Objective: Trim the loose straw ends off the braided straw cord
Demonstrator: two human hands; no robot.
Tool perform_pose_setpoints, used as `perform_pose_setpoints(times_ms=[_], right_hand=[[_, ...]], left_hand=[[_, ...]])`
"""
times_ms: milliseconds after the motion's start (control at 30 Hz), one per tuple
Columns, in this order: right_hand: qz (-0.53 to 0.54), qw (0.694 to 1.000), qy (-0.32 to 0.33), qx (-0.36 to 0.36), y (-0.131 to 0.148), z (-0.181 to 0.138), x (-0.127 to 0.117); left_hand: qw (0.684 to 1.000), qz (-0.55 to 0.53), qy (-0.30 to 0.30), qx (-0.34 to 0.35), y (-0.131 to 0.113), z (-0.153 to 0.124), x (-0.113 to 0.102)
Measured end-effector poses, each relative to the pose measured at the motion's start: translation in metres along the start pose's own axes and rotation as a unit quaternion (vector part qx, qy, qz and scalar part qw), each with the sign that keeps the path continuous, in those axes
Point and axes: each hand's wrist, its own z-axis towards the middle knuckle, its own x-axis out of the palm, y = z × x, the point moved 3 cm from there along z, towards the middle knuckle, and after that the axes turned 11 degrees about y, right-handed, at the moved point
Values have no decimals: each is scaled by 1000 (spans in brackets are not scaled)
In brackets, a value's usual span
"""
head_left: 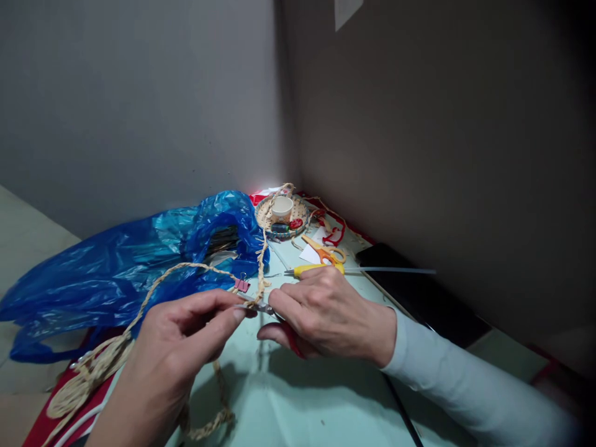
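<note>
My left hand [172,354] pinches a braided straw cord [186,268] between thumb and fingers near the middle of the pale green table [288,397]. My right hand [326,313], in a pale sleeve, is closed around a small tool with red handles [293,340]. Its metal tip [261,306] meets the cord at my left fingertips. The cord loops left toward a coiled bundle [81,375] and runs up toward a round woven mat [282,217].
A crumpled blue plastic bag [116,261] lies at the left. A white cup [282,207] sits on the mat. Orange scissors [326,251], a yellow-handled awl [326,269], a pink binder clip [241,285] and a red cord [334,231] lie beyond my hands. Walls close the corner.
</note>
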Motion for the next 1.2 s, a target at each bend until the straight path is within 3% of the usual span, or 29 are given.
perform_pose_setpoints(times_ms=[167,267,333,400,500,567,667,767,933,1200], right_hand=[[26,998,49,21,-2,1,-3],[128,989,67,39,-4,1,-11],[257,964,57,45,-7,0,-18],[397,916,46,38,-10,0,-25],[506,859,41,70,-19,0,-32],[483,866,32,122,-27,1,-34],[390,908,38,146,-32,1,-36],[317,938,72,118,-26,1,-32],[257,955,115,90,-11,-1,-20],[192,975,99,58,-5,0,-15]], left_hand=[[1000,14,6,16,-2,2,1],[999,19,-1,35,-4,4,-2],[997,27,-11,75,-8,4,-5],[990,46,-15,135,-14,3,-8],[986,0,42,161,-17,2,-8],[982,-93,114,122,-15,1,-5],[965,-178,176,81,-14,0,0],[966,-182,172,70,-13,1,1],[971,-127,184,80,-5,7,1],[970,-117,205,62,0,8,13]])
